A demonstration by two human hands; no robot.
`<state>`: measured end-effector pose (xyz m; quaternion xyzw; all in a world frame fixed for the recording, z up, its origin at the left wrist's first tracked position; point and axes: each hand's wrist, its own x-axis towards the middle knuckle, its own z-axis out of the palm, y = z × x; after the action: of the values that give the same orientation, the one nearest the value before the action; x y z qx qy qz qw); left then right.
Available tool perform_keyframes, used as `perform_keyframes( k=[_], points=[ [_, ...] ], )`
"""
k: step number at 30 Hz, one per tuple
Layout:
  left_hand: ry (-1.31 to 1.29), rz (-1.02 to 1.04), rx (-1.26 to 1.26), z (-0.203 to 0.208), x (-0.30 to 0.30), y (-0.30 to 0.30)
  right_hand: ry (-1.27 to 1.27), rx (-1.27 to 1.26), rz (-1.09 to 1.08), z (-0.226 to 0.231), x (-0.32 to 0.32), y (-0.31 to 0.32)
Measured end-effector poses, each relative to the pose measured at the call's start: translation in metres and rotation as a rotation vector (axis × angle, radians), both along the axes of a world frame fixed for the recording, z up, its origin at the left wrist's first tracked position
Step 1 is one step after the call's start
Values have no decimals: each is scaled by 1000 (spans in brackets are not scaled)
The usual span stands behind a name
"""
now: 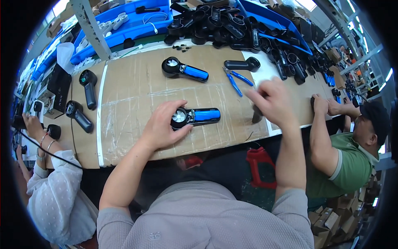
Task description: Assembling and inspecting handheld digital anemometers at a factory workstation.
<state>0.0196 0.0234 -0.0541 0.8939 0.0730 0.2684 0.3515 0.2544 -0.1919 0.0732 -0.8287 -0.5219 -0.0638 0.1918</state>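
My left hand (159, 126) is closed around the round head of an opened black handheld fan (203, 122), which lies on the cardboard. White blades and a blue cylindrical battery show inside it. To the right, my right hand (273, 101) is raised above the cardboard, blurred, its fingers curled together. A smeared dark piece (257, 115) shows under those fingers; its kind is unclear. Farther back lies a second opened fan (194, 73), also with a blue battery. Blue-handled pliers (237, 81) rest near a black fan shell (241, 64).
Two black fans (88, 89) lie at left. Black shells (215, 25) are heaped at the back, between blue trays (128, 35). Small black bits sit before the heap. Co-workers sit on both sides; one wears a green shirt (352, 162). A red plastic frame (261, 168) stands below the table edge.
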Motion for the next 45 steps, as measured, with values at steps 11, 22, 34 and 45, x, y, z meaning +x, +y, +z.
perform_keyframes(
  k=[11,22,34,45],
  points=[
    [35,-16,-41,-4,-14,3,86,204,-17,-116,-12,-16],
    [49,-146,26,1,-12,6,400,333,105,-104,-63,14],
    [11,-113,42,-1,-13,4,883,-131,133,-87,-79,59],
    [-6,-118,43,-2,-14,2,1019,-219,128,-82,-72,62]
  ],
)
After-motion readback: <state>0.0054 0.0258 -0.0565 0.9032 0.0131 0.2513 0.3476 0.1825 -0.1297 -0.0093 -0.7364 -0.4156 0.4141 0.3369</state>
